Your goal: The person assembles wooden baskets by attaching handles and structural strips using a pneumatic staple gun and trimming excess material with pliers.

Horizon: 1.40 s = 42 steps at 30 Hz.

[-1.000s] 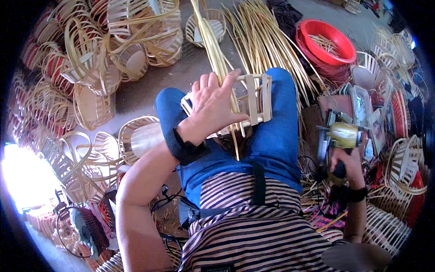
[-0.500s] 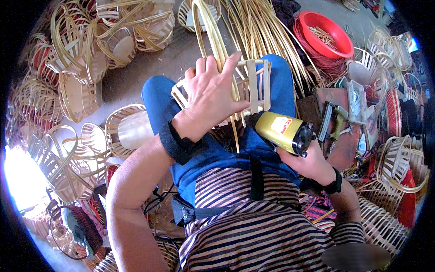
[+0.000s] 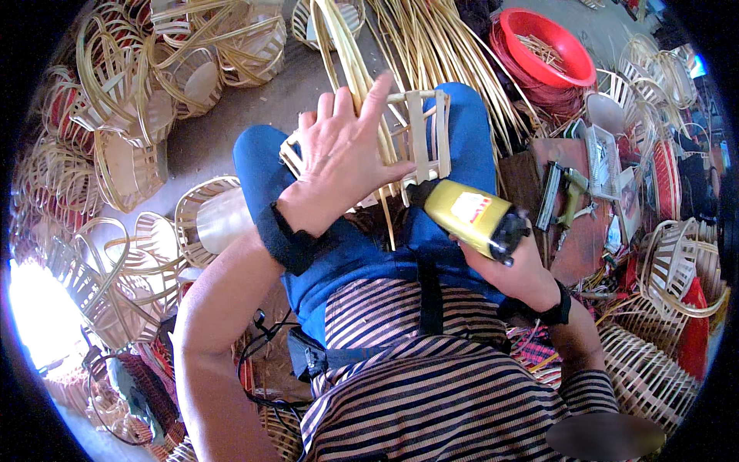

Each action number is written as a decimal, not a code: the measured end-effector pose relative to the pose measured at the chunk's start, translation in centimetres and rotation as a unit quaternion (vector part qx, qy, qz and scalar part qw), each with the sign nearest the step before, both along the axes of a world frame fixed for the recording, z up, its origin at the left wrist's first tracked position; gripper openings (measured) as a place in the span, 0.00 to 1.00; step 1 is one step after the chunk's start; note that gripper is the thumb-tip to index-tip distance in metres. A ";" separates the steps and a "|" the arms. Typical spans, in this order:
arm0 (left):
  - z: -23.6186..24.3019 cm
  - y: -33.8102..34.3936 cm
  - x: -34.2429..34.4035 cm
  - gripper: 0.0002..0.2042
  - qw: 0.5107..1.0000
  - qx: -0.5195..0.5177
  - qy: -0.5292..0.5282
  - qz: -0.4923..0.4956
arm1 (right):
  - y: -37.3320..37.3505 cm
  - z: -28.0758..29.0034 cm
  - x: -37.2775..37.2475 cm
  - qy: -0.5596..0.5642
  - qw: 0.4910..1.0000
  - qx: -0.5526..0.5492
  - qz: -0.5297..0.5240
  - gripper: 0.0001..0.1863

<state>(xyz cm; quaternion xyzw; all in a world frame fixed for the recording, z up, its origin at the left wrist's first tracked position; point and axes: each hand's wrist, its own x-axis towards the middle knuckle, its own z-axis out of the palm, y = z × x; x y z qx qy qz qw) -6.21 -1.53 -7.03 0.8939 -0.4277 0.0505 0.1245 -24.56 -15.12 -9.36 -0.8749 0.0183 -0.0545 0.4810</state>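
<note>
Work: we are building a small bamboo frame (image 3: 419,135) on our lap, over the blue trousers (image 3: 462,115).
Done: the frame already has upright slats and cross strips joined on its right side; long strips (image 3: 346,54) run up from it toward the floor ahead.
Left: the part under our palm is hidden, so we cannot tell how much is joined there; we judge the frame unfinished, since loose strips still stick out.
Left hand (image 3: 342,158): laid flat on the frame, fingers (image 3: 377,96) spread wide and straight, pressing it down rather than gripping.
Right hand (image 3: 523,266): wrapped tight around the handle of a yellow nail gun (image 3: 469,215), whose nose sits at the frame's lower right edge, touching or nearly so.
Around: finished baskets (image 3: 131,154) piled on the left, a red basin (image 3: 550,46) at upper right, a second tool (image 3: 566,192) on the board (image 3: 573,246) just beside our right knee.
</note>
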 end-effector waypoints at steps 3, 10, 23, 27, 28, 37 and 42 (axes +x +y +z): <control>-0.2 0.8 1.3 0.45 0.995 -0.094 -0.022 -0.025 | -0.1 1.4 -0.2 -0.028 0.998 0.029 -0.045 0.13; 0.6 -0.6 4.7 0.27 0.967 -0.246 -0.053 -0.028 | 0.2 2.5 0.0 0.014 0.988 0.124 -0.093 0.14; 0.0 -0.8 4.4 0.24 0.954 -0.287 -0.082 -0.023 | 0.5 1.8 0.1 -0.015 0.998 0.048 -0.046 0.14; 0.9 0.5 2.8 0.21 0.965 -0.257 0.026 -0.049 | 0.4 1.2 -0.2 -0.022 0.999 0.031 -0.019 0.15; 1.1 0.4 2.6 0.23 0.966 -0.243 0.090 -0.022 | 0.3 1.0 -0.2 -0.023 0.999 0.027 -0.008 0.15; 0.3 0.1 2.8 0.23 0.959 -0.265 -0.049 -0.092 | 0.5 2.2 0.5 -0.005 0.999 0.011 0.049 0.17; 0.8 -0.3 2.0 0.23 0.976 -0.217 0.003 -0.029 | 0.5 2.3 0.7 0.009 0.999 0.027 0.038 0.17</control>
